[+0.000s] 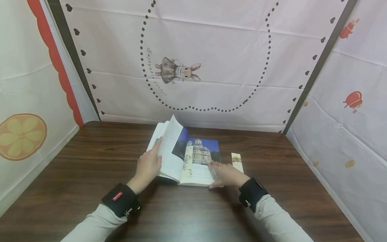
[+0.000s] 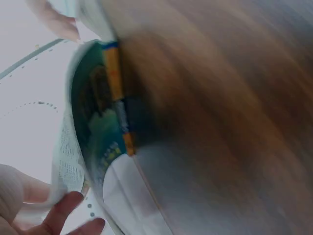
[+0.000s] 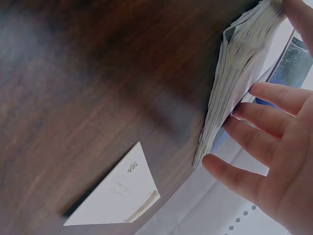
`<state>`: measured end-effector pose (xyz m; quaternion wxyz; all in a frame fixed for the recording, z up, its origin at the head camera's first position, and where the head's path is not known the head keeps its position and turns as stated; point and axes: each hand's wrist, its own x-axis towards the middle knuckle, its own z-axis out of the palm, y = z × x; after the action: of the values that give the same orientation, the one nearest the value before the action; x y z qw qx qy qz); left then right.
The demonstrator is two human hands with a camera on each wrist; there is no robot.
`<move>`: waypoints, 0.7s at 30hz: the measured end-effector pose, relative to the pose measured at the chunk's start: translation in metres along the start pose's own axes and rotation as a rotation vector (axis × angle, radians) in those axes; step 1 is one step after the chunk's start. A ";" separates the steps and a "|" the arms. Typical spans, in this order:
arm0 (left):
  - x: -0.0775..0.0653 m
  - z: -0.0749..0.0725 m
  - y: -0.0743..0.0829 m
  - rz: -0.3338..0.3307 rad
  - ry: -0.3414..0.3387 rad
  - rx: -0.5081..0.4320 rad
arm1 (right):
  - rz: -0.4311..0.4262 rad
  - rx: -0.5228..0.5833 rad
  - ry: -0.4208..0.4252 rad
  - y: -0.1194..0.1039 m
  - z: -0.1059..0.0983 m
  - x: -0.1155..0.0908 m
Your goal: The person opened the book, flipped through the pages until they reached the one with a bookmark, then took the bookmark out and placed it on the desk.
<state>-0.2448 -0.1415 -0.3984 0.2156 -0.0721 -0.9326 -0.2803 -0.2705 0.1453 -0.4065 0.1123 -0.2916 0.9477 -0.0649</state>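
An open book (image 1: 199,176) lies on the table, its left part raised and a page curving up near the middle. My left hand (image 1: 147,167) grips the raised left part at its outer edge, the index finger stretched along the page. In the left wrist view, the thumb and fingers are on either side of the pages and dark green cover (image 2: 95,110). My right hand (image 1: 227,173) rests on the right page with fingers spread, below a building photo (image 1: 199,153). The right wrist view shows its fingertips at the thick page edges (image 3: 239,63).
A narrow cream card (image 1: 237,161) with a small picture lies on the dark wooden table (image 1: 121,148), just right of the book and close to my right hand. Printed white cloth (image 1: 211,90) hangs behind the table and along both sides.
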 end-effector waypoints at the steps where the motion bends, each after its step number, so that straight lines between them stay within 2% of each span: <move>1: -0.001 0.001 -0.002 0.017 -0.004 0.056 | -0.003 0.002 -0.002 0.000 0.000 0.000; 3: -0.002 0.004 -0.003 0.040 -0.025 0.164 | -0.008 0.010 -0.006 0.000 -0.001 0.000; 7: -0.001 0.013 -0.002 0.089 -0.121 0.332 | -0.022 0.000 -0.014 0.000 0.001 0.001; 8: -0.001 0.015 0.000 0.125 -0.152 0.361 | -0.025 -0.009 -0.017 0.000 0.001 0.001; 10: 0.001 0.018 0.002 0.252 -0.224 0.411 | -0.030 -0.028 -0.025 0.000 0.001 0.001; 13: 0.002 0.017 0.008 0.419 -0.372 0.426 | -0.024 -0.046 -0.039 0.000 0.001 0.001; 15: 0.002 0.016 0.012 0.463 -0.469 0.405 | -0.019 -0.050 -0.048 0.001 0.000 0.002; 17: 0.002 0.014 0.013 0.443 -0.523 0.373 | -0.023 -0.046 -0.065 0.003 -0.003 0.003; 19: 0.002 0.014 0.012 0.433 -0.511 0.337 | -0.038 0.004 -0.065 0.004 -0.006 0.006; 21: 0.002 0.016 0.009 0.423 -0.507 0.304 | -0.051 0.117 -0.027 0.001 -0.009 0.010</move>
<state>-0.2501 -0.1253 -0.4051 0.0389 -0.2976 -0.9520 -0.0609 -0.2816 0.1408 -0.3998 0.1402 -0.3095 0.9330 -0.1189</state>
